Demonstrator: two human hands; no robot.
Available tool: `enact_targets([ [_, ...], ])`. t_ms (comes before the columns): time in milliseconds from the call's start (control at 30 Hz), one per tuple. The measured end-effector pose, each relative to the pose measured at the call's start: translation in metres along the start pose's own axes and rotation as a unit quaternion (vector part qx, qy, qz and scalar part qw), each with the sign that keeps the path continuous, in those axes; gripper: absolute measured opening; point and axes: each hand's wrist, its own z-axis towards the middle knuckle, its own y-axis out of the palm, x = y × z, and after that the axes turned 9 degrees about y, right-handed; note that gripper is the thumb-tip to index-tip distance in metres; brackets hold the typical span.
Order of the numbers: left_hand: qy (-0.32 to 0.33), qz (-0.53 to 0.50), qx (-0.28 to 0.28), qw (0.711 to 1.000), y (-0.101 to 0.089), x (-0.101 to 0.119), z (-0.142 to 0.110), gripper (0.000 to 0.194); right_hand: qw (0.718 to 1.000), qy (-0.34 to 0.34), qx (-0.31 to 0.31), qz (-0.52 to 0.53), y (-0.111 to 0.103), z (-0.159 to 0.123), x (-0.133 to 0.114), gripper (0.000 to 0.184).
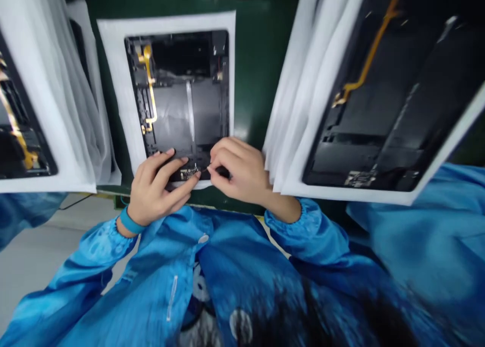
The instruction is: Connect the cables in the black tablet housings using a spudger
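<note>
An opened tablet housing (pixel 206 109), black inside with an orange flex cable (pixel 152 97) along its left side, lies on a white foam sheet (pixel 174 23) in front of me. At its near end sits a small circuit board (pixel 188 174). My left hand (pixel 157 190) rests over the near left part of the housing, fingers spread, one fingertip touching the board. Just right of the board, my right hand (pixel 238 172) pinches what looks like a thin wire (pixel 204 170) between thumb and forefinger. Its other fingers are curled, and the wire's ends are too small to make out.
On the right, a stack of white foam sheets (pixel 299 84) carries another tablet housing (pixel 379 119). A similar foam stack (pixel 71 94) with a housing stands at the left. Blue sleeves of other people show at both sides. The green table (pixel 257 84) lies beneath.
</note>
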Motion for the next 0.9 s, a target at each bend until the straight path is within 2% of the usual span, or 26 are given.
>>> enact_targets([
  [100,-0.012,0.005,-0.026,1.000,0.002,0.001,0.000,0.037,1.000,0.004,-0.001,-0.008,0.002,-0.002,0.002,0.017],
  [267,0.007,0.009,0.014,1.000,0.002,0.005,0.005,0.040,1.000,0.005,0.001,-0.012,0.001,-0.003,0.003,0.016],
  [600,0.023,-0.014,-0.013,1.000,0.001,0.002,0.008,0.044,0.999,0.026,-0.002,-0.018,0.000,-0.008,0.004,0.011],
  [900,-0.022,-0.030,0.026,0.999,0.005,0.008,0.012,0.032,0.999,0.027,0.008,-0.019,-0.001,-0.004,0.001,0.014],
])
